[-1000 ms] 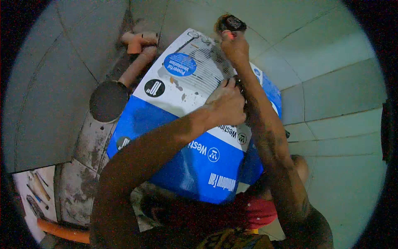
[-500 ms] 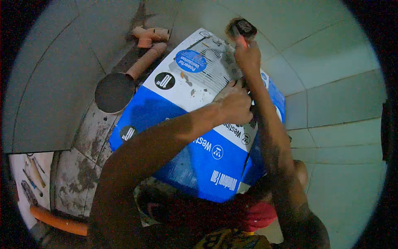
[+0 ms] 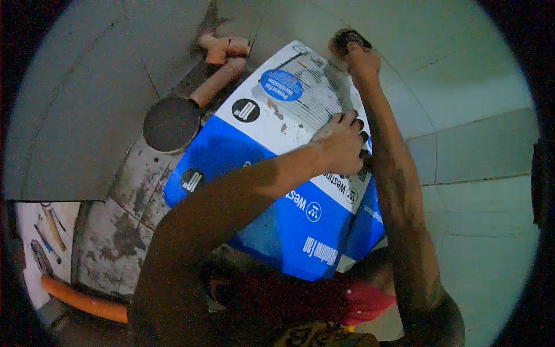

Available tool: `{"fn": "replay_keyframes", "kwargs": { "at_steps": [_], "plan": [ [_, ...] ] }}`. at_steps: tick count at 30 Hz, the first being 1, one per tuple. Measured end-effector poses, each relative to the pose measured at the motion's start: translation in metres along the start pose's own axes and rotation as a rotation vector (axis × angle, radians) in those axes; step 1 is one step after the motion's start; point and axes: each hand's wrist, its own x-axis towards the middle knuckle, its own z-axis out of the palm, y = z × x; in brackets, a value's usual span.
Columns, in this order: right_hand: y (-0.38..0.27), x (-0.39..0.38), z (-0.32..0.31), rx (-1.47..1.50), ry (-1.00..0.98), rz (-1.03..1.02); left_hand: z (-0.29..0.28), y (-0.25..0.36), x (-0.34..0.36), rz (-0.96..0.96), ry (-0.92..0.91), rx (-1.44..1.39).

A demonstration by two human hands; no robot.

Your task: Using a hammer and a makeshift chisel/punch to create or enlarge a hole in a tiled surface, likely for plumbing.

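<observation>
A blue and white cardboard fan box lies tilted in front of me, its white part smeared with grey dirt and bits of debris. My left hand is on its right side, fingers bent over the edge and gripping it. Beyond the box's far right corner, my right hand is closed round a brush with a dark head. That brush is up by the pale tiled wall; whether it touches the tiles I cannot tell. The fingers hide most of its handle.
Left of the box are a dirty pipe with a branched fitting and a round dark cover. Stained floor tiles lie nearer. Several tools rest on a white surface at the left, beside an orange pipe.
The view has shifted, so the box and pipe appear farther right. My right hand has turned, and the brush's red handle no longer shows. My left hand keeps to the box's right edge.
</observation>
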Motion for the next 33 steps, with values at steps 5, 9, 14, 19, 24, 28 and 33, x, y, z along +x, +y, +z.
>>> {"fn": "replay_keyframes", "kwargs": {
  "at_steps": [5,9,14,19,24,28,33],
  "plan": [
    [0.0,-0.024,-0.006,0.192,0.036,0.435,-0.002,-0.002,0.003,-0.041,-0.165,-0.017],
    [0.029,-0.018,0.001,0.26,-0.072,0.229,-0.007,-0.004,0.005,-0.015,-0.181,-0.054],
    [0.036,-0.012,-0.003,-0.018,0.011,0.317,-0.002,-0.004,0.002,0.024,0.019,-0.091],
    [0.015,0.009,-0.027,-0.161,-0.273,0.023,0.005,-0.004,0.002,0.005,0.025,-0.052],
    [-0.005,0.019,-0.058,-0.556,-0.205,-0.221,0.008,-0.006,0.003,0.042,0.099,-0.081],
    [-0.016,0.006,-0.052,-0.778,-0.463,-0.354,0.011,-0.005,0.005,0.015,0.031,-0.016],
    [-0.015,-0.004,-0.056,-0.83,-0.374,-0.463,0.012,-0.004,0.006,0.03,0.048,-0.052]
  ]
}}
